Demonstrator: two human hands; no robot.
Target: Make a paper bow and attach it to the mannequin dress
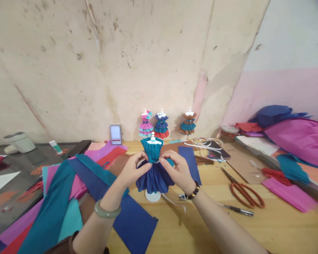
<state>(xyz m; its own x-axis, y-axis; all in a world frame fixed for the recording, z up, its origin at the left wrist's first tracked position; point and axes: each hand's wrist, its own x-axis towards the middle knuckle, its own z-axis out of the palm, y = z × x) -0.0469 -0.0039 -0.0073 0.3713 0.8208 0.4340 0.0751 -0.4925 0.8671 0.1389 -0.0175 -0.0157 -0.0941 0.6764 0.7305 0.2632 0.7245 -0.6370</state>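
Note:
A miniature dress form stands upright on a round white base [153,195], wearing a dress with a pleated teal bodice [153,150] and a gathered dark blue skirt [155,180]. At the left side of its waist, my left hand [136,167] is closed, thumb and fingers pinching the dress. My right hand [176,169] pinches the opposite side of the waist in the same way. Between the fingertips a little white shows at the waistline, too small to identify. A thin white strip [175,201] trails from behind the skirt onto the table.
Orange-handled scissors [245,194] and a craft knife [238,210] lie to the right. Coloured crepe paper sheets [50,201] spread over the left. Behind stand several miniature dress forms, one in a brown and teal dress [188,123], and a phone [116,134]. A glue stick [55,147] lies back left.

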